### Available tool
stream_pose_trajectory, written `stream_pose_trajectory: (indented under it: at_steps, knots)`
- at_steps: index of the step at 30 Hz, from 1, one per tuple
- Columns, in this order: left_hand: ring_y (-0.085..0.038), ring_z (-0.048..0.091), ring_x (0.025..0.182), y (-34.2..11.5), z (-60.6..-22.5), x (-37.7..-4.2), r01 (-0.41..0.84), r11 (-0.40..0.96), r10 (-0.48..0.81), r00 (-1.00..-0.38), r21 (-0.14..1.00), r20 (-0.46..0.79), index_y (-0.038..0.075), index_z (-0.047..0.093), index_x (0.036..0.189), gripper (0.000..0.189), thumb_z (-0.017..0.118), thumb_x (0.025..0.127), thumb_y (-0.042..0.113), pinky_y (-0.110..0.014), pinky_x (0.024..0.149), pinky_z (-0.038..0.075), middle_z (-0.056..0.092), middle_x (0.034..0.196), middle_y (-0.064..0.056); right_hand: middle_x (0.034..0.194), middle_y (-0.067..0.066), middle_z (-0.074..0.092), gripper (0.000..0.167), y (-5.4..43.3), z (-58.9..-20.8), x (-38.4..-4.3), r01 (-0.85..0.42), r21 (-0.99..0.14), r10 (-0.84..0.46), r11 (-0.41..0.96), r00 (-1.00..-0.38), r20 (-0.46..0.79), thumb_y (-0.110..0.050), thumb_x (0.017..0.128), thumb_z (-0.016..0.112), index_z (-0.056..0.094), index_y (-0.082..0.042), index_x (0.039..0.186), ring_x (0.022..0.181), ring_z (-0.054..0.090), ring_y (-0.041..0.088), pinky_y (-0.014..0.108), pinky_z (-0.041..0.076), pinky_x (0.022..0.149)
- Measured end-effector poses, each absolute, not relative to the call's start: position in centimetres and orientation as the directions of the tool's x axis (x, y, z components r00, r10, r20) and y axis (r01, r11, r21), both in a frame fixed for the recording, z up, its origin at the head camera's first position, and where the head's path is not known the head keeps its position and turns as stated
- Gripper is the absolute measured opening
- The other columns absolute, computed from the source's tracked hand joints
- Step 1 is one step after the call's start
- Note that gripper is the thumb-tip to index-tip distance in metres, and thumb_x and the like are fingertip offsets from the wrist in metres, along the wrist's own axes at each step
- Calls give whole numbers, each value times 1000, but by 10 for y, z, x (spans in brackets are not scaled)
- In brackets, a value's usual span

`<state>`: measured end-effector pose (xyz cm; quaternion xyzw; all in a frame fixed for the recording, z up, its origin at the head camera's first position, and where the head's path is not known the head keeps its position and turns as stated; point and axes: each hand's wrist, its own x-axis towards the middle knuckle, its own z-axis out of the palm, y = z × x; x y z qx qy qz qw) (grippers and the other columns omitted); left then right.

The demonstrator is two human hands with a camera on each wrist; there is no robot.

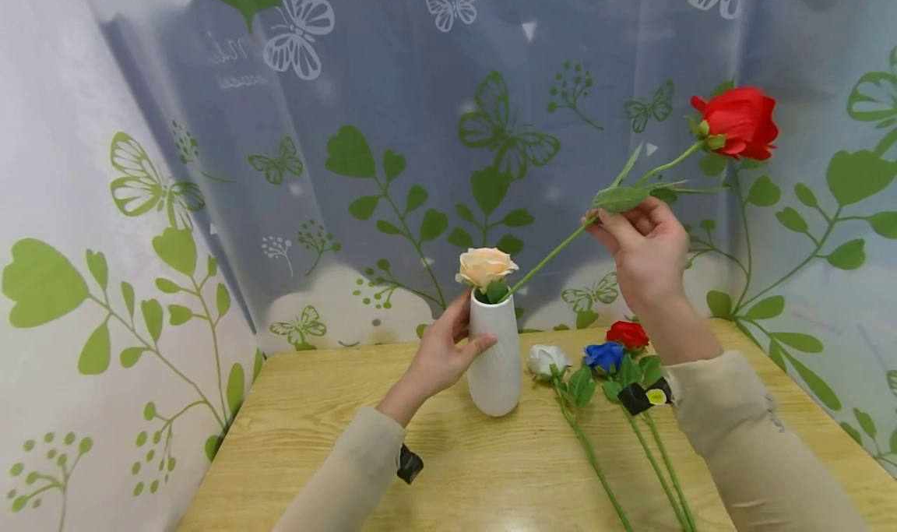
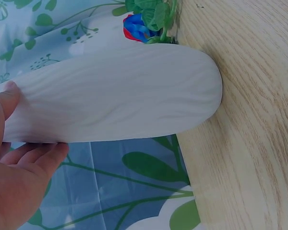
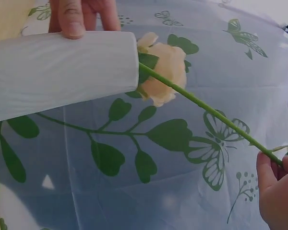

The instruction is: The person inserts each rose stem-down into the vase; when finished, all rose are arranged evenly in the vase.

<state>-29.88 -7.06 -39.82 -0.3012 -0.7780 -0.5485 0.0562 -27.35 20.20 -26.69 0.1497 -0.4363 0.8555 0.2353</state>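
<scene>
A white ribbed vase point(image 1: 494, 361) stands on the wooden table with a peach rose point(image 1: 487, 266) at its mouth. My left hand point(image 1: 448, 349) grips the vase near the top, thumb across the front and fingers round the side, as the left wrist view also shows. Up to the right, my right hand point(image 1: 648, 248) pinches the green stem of a large red rose point(image 1: 741, 123) just below its leaves. That stem slants down to the left, its lower end inside the vase mouth beside the peach rose; the tip is hidden. In the right wrist view the stem point(image 3: 201, 103) runs straight from mouth to fingertips.
On the table point(image 1: 315, 407), right of the vase, lie a white rose point(image 1: 548, 361), a blue rose point(image 1: 604, 356) and a smaller-looking red rose point(image 1: 627, 334), stems toward the front edge. A printed curtain point(image 1: 392, 72) with butterflies and leaves hangs behind and at both sides.
</scene>
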Motion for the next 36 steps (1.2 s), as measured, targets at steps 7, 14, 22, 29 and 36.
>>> stream_pose_trajectory:
  at_steps: [7, 14, 22, 29, 36]
  knots:
    - [-33, 56, 143, -71, -398, -298, 533, 210, 409, -809, 819, 422, 15, 25, 169, 85, 74, 100, 15, -48, 115, 51, 51, 159, -17, 104, 6, 75, 26, 187, -277, -276, -515, -760, 187, -396, -856, 482, 7, 97, 70, 64, -3, 119, 91, 75, 21, 34, 65, 90]
    - [-31, 57, 143, -71, -399, -298, 542, 229, 411, -807, 808, 425, 15, 24, 169, 86, 74, 100, 17, -46, 114, 53, 53, 158, -17, 108, 1, 74, 27, 174, -287, -278, -495, -821, 157, -285, -869, 470, 6, 99, 67, 64, -9, 121, 93, 76, 16, 31, 64, 90]
    - [-32, 58, 141, -71, -399, -300, 543, 224, 399, -809, 809, 432, 15, 29, 168, 84, 76, 99, 15, -47, 113, 54, 54, 157, -17, 102, -7, 74, 29, 162, -296, -281, -489, -851, 122, -191, -872, 473, 8, 98, 67, 65, -13, 118, 93, 76, 10, 27, 64, 88]
    - [-31, 58, 141, -71, -399, -299, 550, 227, 407, -804, 804, 434, 16, 27, 168, 84, 75, 99, 17, -47, 112, 54, 53, 158, -17, 101, -13, 73, 28, 150, -310, -284, -472, -878, 61, -78, -881, 469, 5, 100, 67, 62, -1, 127, 94, 75, 9, 28, 64, 90]
    - [-30, 59, 141, -72, -399, -299, 570, 227, 414, -791, 790, 451, 17, 27, 169, 83, 74, 100, 18, -44, 111, 55, 54, 157, -16, 100, -13, 72, 31, 144, -318, -286, -461, -888, 22, -5, -887, 460, 2, 100, 68, 59, 8, 128, 93, 74, 7, 26, 64, 87]
